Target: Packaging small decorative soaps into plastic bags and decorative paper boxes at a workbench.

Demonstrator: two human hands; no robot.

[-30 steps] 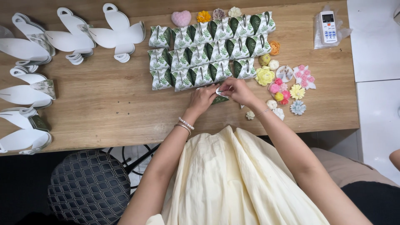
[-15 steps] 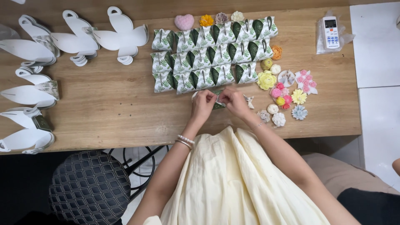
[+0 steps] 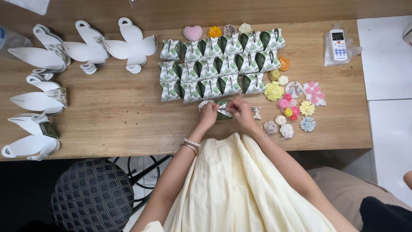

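Both forearms reach forward from the lap, over the cream dress, and converge at the near middle of the wooden desk (image 3: 107, 116), wrists almost level and the hands knuckle to knuckle. The left hand (image 3: 209, 114), with bead bracelets on its wrist, is curled palm-down, its fingers bent and pinched on the left end of a small leaf-printed paper box (image 3: 223, 109) that lies on the desk just in front of the body. The right hand (image 3: 241, 112) meets it from the other side, fingers likewise folded close and gripping the box's right end, so the box is mostly hidden between the two hands with only a strip of green and white showing. Both grips are narrow, fingertips drawn together on the paper. Just beyond the hands stand three rows of finished leaf-printed boxes (image 3: 214, 64), packed touching one another. To the right of the right hand lies a scatter of small flower-shaped pieces (image 3: 296, 105) in pink, yellow, white and blue, and a pink heart piece (image 3: 192, 32) sits at the far end of the rows. Flat white box blanks (image 3: 128, 43) are stacked along the far left of the desk. A white remote control in a clear bag (image 3: 339, 45) rests at the far right corner. A dark patterned stool (image 3: 92, 195) stands below the desk's near edge.
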